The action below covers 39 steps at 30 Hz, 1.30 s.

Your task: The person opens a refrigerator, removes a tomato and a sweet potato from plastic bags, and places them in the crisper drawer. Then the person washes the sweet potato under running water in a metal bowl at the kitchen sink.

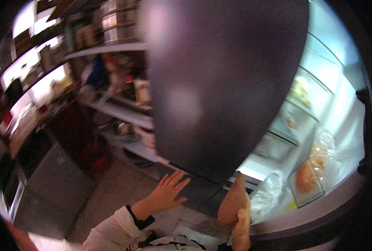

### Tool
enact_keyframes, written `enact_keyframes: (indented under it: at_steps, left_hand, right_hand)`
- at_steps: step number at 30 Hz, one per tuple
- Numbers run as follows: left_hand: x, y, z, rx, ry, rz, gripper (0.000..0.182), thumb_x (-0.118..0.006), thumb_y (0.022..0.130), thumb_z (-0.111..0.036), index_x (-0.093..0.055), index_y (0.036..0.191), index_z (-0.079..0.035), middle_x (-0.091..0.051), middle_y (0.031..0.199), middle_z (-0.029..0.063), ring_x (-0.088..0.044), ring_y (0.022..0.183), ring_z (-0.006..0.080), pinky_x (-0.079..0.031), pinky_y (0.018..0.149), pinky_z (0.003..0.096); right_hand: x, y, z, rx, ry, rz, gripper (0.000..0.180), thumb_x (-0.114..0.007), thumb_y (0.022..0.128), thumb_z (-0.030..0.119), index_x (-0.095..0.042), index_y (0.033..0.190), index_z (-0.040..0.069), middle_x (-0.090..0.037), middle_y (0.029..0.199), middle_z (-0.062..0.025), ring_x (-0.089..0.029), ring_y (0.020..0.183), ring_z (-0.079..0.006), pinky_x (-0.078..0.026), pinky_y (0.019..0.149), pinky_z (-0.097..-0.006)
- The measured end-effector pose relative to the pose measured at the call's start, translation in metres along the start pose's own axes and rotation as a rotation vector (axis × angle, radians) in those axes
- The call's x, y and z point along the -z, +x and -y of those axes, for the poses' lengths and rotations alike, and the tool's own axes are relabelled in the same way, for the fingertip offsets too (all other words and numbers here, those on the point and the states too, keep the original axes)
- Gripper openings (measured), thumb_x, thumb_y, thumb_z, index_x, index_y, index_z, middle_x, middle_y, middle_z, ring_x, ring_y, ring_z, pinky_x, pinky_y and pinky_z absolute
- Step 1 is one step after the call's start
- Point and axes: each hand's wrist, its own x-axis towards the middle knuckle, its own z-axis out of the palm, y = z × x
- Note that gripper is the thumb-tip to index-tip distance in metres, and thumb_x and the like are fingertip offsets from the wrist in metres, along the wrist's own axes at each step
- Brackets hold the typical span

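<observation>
My right hand (242, 222) grips a brown, tapered root vegetable that looks like a sweet potato (233, 200), its pointed end upward. That hand is beside the lit refrigerator interior (324, 78), close to a clear plastic bag (267, 194). My left hand (168, 193) is empty, with its fingers spread, just below the lower edge of a large dark refrigerator door (217, 94). Whether its fingertips touch the door cannot be told. The door stands before me and hides part of the interior.
Inside the refrigerator are glass shelves, a yellowish-green item (300, 91) and a bin holding orange-coloured food (306, 177) in clear plastic. Blurred white shelves (126, 116) with assorted goods stand behind the door. A grey cabinet (52, 185) is at left, on a tiled floor (120, 200).
</observation>
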Motion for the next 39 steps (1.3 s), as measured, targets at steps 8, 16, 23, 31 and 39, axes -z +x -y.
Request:
enact_keyframes:
  at_steps: [8, 16, 23, 31, 39]
  left_hand:
    - [0.037, -0.149, 0.073, 0.157, -0.152, -0.325, 0.058, -0.059, 0.086, -0.032, -0.038, 0.136, -0.010, -0.044, 0.134, 0.0188, -0.041, 0.124, 0.0362, -0.028, 0.105, 0.0481]
    - [0.047, -0.342, 0.121, 0.643, -0.276, -0.301, 0.048, -0.055, 0.090, -0.029, -0.044, 0.132, -0.009, -0.057, 0.117, 0.0151, -0.054, 0.103, 0.0323, -0.043, 0.090, 0.0424]
    - [0.050, -0.433, 0.153, 0.942, -0.369, -0.429, 0.046, -0.052, 0.091, -0.030, -0.046, 0.131, -0.009, -0.058, 0.115, 0.0160, -0.054, 0.107, 0.0327, -0.042, 0.093, 0.0419]
    - [0.049, -0.514, 0.184, 1.354, -0.318, -0.713, 0.044, -0.056, 0.088, -0.031, -0.051, 0.125, -0.007, -0.058, 0.116, 0.0154, -0.054, 0.106, 0.0328, -0.043, 0.090, 0.0412]
    - [0.042, -0.559, 0.188, 1.699, -0.327, -1.104, 0.042, -0.056, 0.087, -0.030, -0.053, 0.122, -0.007, -0.059, 0.114, 0.0168, -0.056, 0.104, 0.0324, -0.044, 0.089, 0.0399]
  right_hand:
    - [-0.133, 0.038, -0.035, -0.122, 0.100, 0.356, 0.072, -0.049, 0.085, 0.049, -0.030, 0.139, 0.004, -0.040, 0.134, -0.0131, -0.041, 0.123, -0.0254, -0.033, 0.102, -0.0399]
    - [-0.325, 0.013, -0.068, -0.123, 0.018, 0.801, 0.093, -0.057, 0.075, 0.062, -0.025, 0.141, 0.005, -0.036, 0.138, -0.0135, -0.038, 0.127, -0.0271, -0.032, 0.103, -0.0411]
    - [-0.482, -0.011, -0.071, -0.188, -0.083, 1.205, 0.100, -0.059, 0.072, 0.068, -0.024, 0.141, 0.006, -0.031, 0.141, -0.0135, -0.034, 0.129, -0.0279, -0.031, 0.104, -0.0404]
    - [-0.665, -0.035, -0.096, -0.145, -0.137, 1.582, 0.100, -0.054, 0.072, 0.072, -0.022, 0.142, 0.008, -0.030, 0.141, -0.0145, -0.032, 0.131, -0.0286, -0.028, 0.107, -0.0415]
    - [-0.839, -0.117, -0.112, -0.235, -0.195, 2.057, 0.100, -0.054, 0.072, 0.072, -0.022, 0.142, 0.008, -0.031, 0.140, -0.0123, -0.032, 0.132, -0.0269, -0.029, 0.107, -0.0401]
